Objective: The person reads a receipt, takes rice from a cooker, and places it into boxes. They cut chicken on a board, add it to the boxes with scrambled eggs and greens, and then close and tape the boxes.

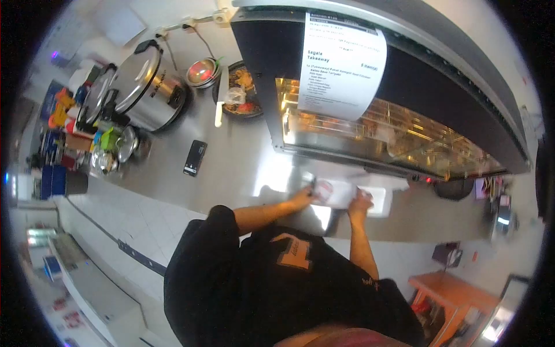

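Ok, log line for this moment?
left hand: touching white packet | right hand: on white box | grip: unclear for both | surface: steel counter | nearby: phone, order slip on warmer

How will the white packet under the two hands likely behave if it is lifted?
The white packet looks like paper wrapping, so it is probably light and somewhat floppy. On the smooth steel counter it would likely slide easily when pushed.
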Demonstrator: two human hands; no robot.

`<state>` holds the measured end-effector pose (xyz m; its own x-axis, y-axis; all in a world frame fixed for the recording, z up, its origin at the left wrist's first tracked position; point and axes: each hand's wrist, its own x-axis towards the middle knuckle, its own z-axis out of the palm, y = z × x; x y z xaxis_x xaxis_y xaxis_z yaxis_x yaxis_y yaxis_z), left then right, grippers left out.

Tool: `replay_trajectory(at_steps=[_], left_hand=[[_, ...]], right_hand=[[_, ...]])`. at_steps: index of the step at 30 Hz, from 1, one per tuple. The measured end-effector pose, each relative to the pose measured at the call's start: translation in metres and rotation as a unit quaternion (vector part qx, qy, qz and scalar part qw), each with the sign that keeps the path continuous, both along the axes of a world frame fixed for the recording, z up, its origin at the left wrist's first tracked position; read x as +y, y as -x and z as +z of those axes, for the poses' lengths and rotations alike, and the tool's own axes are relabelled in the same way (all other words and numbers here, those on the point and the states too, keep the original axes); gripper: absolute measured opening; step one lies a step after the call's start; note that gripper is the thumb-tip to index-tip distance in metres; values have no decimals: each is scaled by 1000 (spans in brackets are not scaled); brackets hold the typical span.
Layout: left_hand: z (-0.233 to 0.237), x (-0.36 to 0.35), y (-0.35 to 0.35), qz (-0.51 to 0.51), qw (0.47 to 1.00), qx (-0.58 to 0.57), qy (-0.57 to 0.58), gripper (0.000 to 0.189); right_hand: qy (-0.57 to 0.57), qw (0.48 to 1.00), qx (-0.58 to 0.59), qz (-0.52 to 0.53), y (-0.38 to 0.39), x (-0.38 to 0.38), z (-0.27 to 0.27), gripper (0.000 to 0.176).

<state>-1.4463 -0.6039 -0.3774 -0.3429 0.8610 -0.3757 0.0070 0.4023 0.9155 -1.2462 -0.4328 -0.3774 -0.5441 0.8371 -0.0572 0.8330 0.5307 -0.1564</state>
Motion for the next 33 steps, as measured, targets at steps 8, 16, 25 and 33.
replay_trajectory(at_steps=[8,16,25,33], left_hand=[[34,55,-62,-304,947,58,80,52],[43,-58,196,-344,892,63,285,29],[106,-30,402,148,683,703,131,23],[126,-63,419,172,763,621,-45,11]], right_hand=[[26,978,-127,-160,-139,157,-26,54],[90,976,-88,-177,-156,234,-29,53],[-329,844,331,-263,-35,38,68,42],[199,846,494,28,205,-205,157,22]])
